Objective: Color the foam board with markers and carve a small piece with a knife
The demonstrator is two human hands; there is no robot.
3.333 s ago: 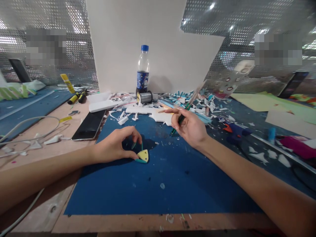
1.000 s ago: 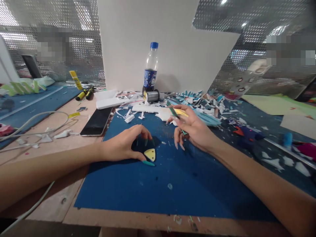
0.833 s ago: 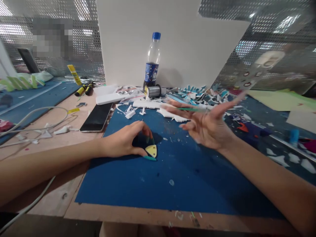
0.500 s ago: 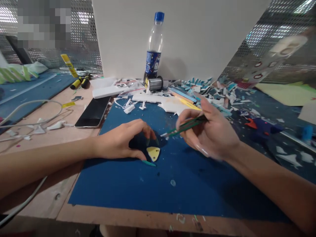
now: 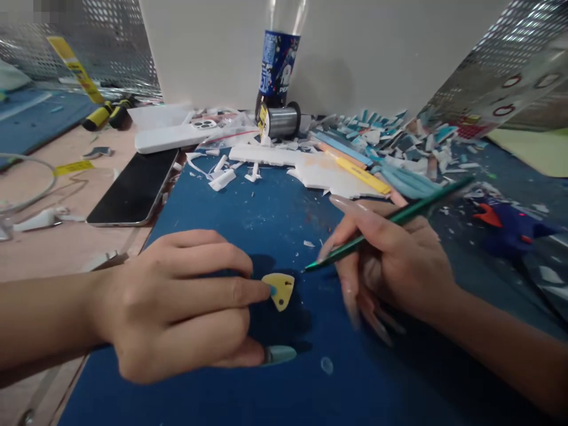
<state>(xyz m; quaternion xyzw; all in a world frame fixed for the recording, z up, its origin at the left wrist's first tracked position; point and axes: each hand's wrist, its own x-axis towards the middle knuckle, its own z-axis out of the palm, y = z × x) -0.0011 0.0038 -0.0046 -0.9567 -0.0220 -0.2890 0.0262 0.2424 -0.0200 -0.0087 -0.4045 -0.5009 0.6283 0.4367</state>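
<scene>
Item: small yellow wedge-shaped piece (image 5: 280, 289), lying flat on the blue cutting mat (image 5: 248, 219), near centre, between the two hands.

Left hand (image 5: 177, 307): rests on the mat at near left, fingers (image 5: 231, 291) curled loosely and not closed around anything; one fingertip presses on the left edge of the yellow piece and pins it down.

Right hand (image 5: 394, 260): at right of the piece, fingers closed on a green pencil (image 5: 390, 220) in a writing grip. The pencil slants from far right down to its tip, which stands just beside the piece's upper right edge; whether it touches cannot be told.

Handling note, as judgement: the piece is small and light, so steady downward pressure from the left fingertip should stop it sliding. Long nails narrow the contact, so the pad would probably hold better than the nail. A light pencil stroke with the wrist rested on the mat seems wise.

Surroundings: dark phone (image 5: 133, 189) at far left on the tabletop (image 5: 53, 248); cola bottle (image 5: 277, 59) and wire spool (image 5: 281, 121) at far centre; white and blue offcuts (image 5: 390, 148) at far right.
</scene>
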